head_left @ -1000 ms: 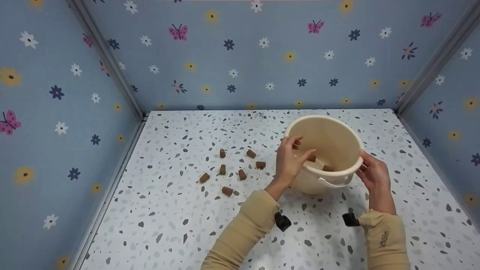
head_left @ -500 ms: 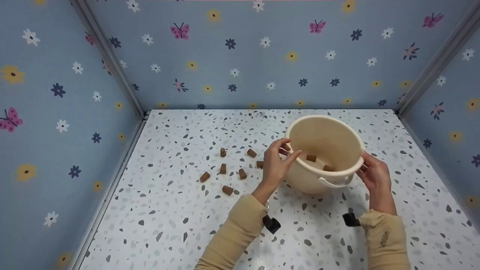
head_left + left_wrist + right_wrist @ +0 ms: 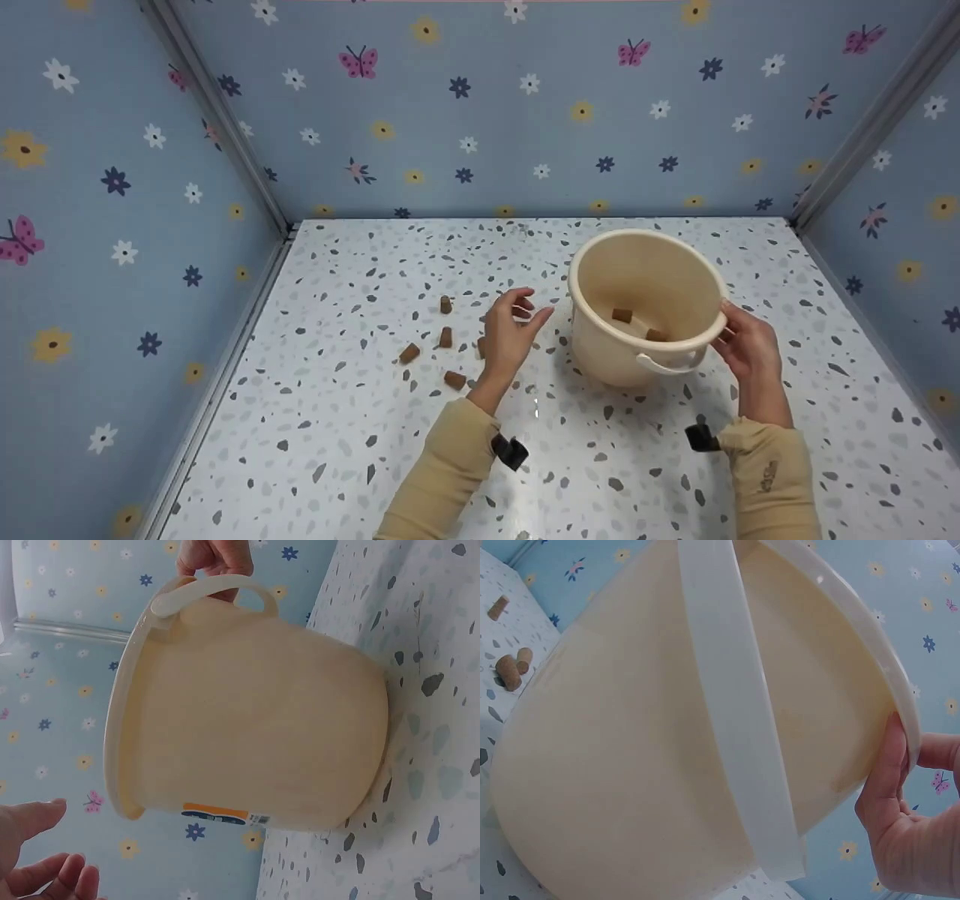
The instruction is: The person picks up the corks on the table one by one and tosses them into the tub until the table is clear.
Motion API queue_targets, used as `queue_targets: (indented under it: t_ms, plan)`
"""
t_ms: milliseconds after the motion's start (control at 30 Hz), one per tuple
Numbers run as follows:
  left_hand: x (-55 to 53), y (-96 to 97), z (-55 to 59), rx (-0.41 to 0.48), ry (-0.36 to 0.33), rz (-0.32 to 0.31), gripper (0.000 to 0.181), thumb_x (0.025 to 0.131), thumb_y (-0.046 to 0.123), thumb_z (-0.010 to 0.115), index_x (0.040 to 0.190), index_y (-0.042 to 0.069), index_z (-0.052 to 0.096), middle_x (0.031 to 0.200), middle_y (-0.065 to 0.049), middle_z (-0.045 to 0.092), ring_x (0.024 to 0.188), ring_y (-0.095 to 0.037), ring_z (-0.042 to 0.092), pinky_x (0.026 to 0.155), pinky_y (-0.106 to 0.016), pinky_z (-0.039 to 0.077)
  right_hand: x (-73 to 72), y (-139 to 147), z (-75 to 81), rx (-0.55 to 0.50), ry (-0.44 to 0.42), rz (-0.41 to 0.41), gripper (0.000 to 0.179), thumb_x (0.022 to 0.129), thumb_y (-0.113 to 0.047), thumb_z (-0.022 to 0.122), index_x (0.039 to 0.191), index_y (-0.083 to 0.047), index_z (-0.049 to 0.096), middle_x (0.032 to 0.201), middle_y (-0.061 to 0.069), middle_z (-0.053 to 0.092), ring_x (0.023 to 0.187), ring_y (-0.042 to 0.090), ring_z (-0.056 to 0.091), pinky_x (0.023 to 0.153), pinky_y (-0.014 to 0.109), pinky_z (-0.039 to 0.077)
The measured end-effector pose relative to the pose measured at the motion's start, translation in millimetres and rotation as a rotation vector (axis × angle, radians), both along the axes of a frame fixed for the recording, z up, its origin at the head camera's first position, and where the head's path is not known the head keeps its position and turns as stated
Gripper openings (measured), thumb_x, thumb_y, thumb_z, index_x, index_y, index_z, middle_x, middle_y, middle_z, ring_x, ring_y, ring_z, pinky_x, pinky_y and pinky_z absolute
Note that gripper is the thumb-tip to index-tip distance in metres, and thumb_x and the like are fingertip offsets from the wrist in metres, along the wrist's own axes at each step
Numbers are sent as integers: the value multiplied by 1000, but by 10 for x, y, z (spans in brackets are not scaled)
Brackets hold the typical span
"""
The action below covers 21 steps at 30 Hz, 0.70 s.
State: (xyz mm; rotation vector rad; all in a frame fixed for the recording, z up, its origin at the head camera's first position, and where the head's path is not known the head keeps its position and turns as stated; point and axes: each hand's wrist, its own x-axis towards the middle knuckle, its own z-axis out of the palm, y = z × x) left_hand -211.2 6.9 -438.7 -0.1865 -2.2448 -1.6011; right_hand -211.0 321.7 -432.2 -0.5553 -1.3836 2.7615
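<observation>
Works over a speckled table, bounded along the far edge by a flowered wall and along the other edges by a left panel and a right panel, with grey rails at the far corners. Has wide room across the near and left parts of the table, and a narrower strip at right, between the bucket and the right panel. Holds the bucket right of centre, well apart from the left edge, pinching its rim on the right side between thumb and fingers of the right hand. Holds the left hand just left of the bucket, apart from it, with thumb spread away from loosely bent fingers; cannot tell whether any fingertip touches the table. Includes corks scattered left of the left hand, near one another, and two more inside the bucket, apart. Hides part of one cork behind the left hand, and a patch of table behind the bucket. Lets the white handle hang against the bucket's near right side. Wears tan sleeves and, at each wrist, a black clip jutting into the space between.
</observation>
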Motion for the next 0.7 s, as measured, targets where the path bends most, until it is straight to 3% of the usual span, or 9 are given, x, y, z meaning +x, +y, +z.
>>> queue_targets:
  t_ms: [433, 700]
  plan:
    - [36, -416, -325, -14, -98, 56, 31, 75, 15, 71, 99, -2, 60, 85, -13, 57, 78, -30, 54, 70, -38, 45, -18, -3, -6, -13, 14, 0, 8, 82, -8, 62, 79, -2, 67, 74, 8, 62, 67, 17, 60, 60, 28, 50]
    - [87, -596, -488, -29, -116, 122, 29, 74, 13, 72, 96, -3, 62, 81, -15, 56, 73, -28, 54, 66, -36, 44, -9, -5, 9, -13, -14, -8, 6, 81, -9, 64, 79, -4, 67, 74, 7, 63, 68, 16, 60, 61, 28, 50]
